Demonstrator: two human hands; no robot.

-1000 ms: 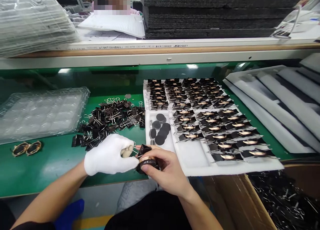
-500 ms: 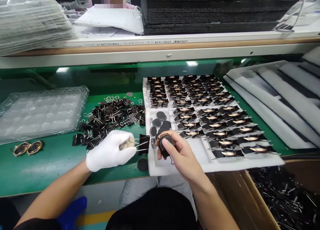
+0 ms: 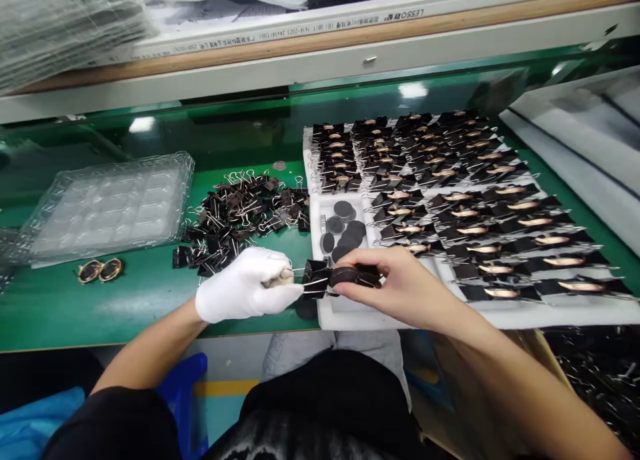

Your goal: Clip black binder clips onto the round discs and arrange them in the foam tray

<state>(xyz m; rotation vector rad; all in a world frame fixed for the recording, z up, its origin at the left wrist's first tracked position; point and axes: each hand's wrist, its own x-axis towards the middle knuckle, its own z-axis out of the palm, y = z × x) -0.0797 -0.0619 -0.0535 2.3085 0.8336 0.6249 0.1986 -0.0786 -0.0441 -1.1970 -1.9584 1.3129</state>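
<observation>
My left hand (image 3: 250,283), in a white glove with the fingertips bare, squeezes the wire handles of a black binder clip (image 3: 316,278). That clip meets the edge of a round, dark, disc-shaped piece (image 3: 345,275), which my bare right hand (image 3: 395,283) pinches between thumb and fingers. A second binder clip (image 3: 369,276) sits on the right side of this piece, partly covered by my fingers. Whether the left clip's jaws are around the edge or only against it, I cannot tell. Black discs (image 3: 350,237) lie in a compartment of the white foam tray (image 3: 380,319) just beyond my hands.
Rows of clipped gold-edged pieces (image 3: 470,231) fill much of the tray. Left of it lies a heap of binder clips (image 3: 245,210). Farther left are a clear plastic tray (image 3: 115,200) and two joined gold-rimmed round pieces (image 3: 100,270). Foam sheets (image 3: 590,127) lean at right.
My right hand has turned the round piece edge-on, and the clip in my left hand has come up against it. The camera view has tilted down.
</observation>
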